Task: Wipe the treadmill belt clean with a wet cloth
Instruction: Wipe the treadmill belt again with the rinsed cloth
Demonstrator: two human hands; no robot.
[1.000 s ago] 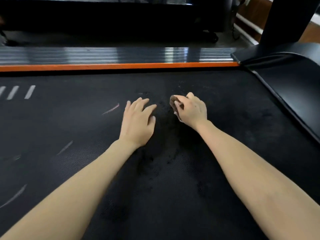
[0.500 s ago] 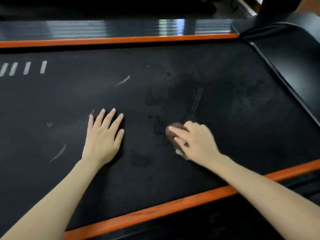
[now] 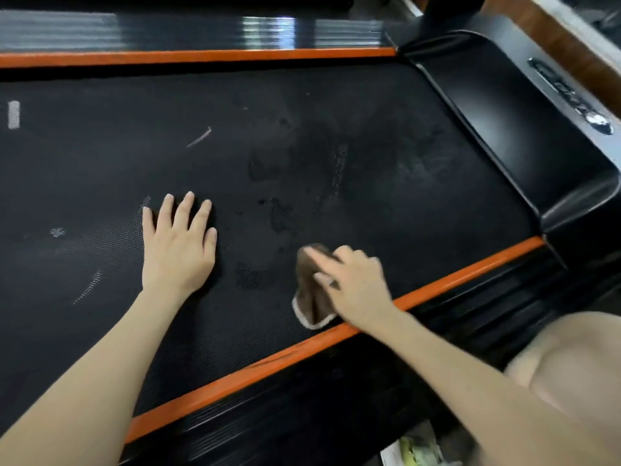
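right grip (image 3: 353, 284) clutches the cloth (image 3: 309, 297) on the belt (image 3: 100, 163); left grip (image 3: 178, 250) lies flat, released. best to press evenly, overlapping strokes toward the pale scuffs (image 3: 200, 136).

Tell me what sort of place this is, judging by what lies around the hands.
Likely an indoor gym or home workout room, seen over a treadmill: its black textured belt, the orange-edged side rail and the black motor cover show it. Wood-toned trim runs along the top right.
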